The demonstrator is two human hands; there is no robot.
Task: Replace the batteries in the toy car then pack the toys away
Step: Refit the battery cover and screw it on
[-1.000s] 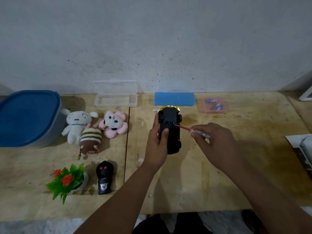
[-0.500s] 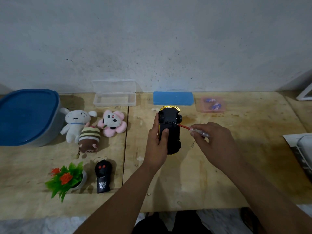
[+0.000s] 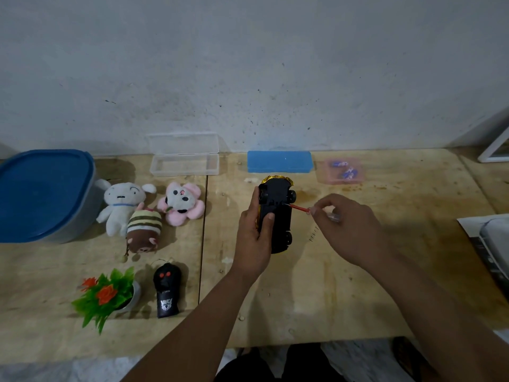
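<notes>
Your left hand gripped the toy car, right hand pinched the screwdriver (tilted, it could slip).

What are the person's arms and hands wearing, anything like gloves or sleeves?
Nothing shows: the left hand and right hand are bare, with no gloves, rings or watch visible. Both forearms are bare to the picture's edge, with no sleeve in view.

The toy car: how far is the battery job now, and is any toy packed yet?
Nothing looks finished. The left hand holds the toy car underside up, and the right hand holds a screwdriver with its tip at the car's underside. The batteries lie in their pink tray. Packing is left: the plush toys and remote lie out, the blue-lidded box closed.
</notes>
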